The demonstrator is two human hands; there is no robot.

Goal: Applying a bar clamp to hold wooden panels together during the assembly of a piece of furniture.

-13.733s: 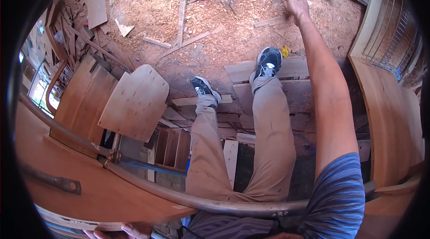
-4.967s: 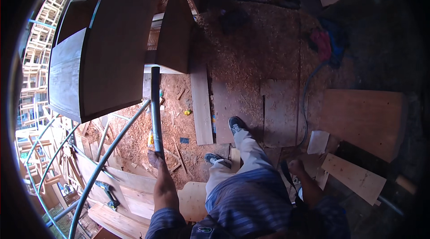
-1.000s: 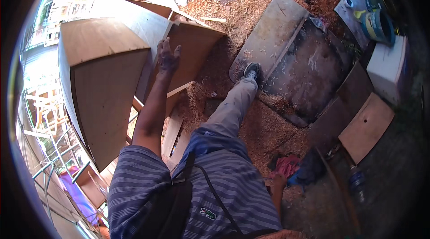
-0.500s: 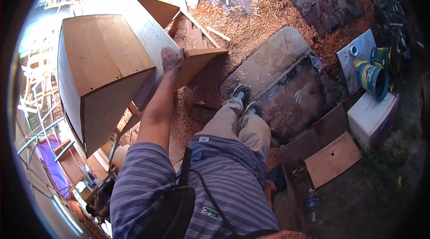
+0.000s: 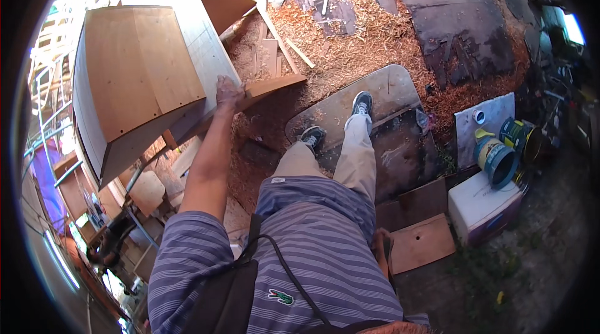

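My left hand (image 5: 229, 92) is closed over the corner of a long wooden cabinet (image 5: 212, 52), where its pale panel meets a brown end board (image 5: 275, 86). Close to my left forearm stands a second box-like cabinet (image 5: 144, 62) with a light-brown top panel and grey sides. My right hand (image 5: 381, 237) hangs low beside my hip, mostly hidden by my body. Its visible fingers are curled next to something dark that I cannot make out.
My shoes stand on a pale board (image 5: 390, 87) beside a dark sheet. Wood shavings (image 5: 369, 21) and thin strips cover the ground ahead. To the right are a teal bucket (image 5: 497, 159), a white box (image 5: 481, 202) and a brown board (image 5: 425, 243). Cluttered workbenches lie left.
My right foot has stepped ahead of my left, and my feet are farther apart. The view has shifted slightly. My left hand stays at the same cabinet corner. More of my right hand shows.
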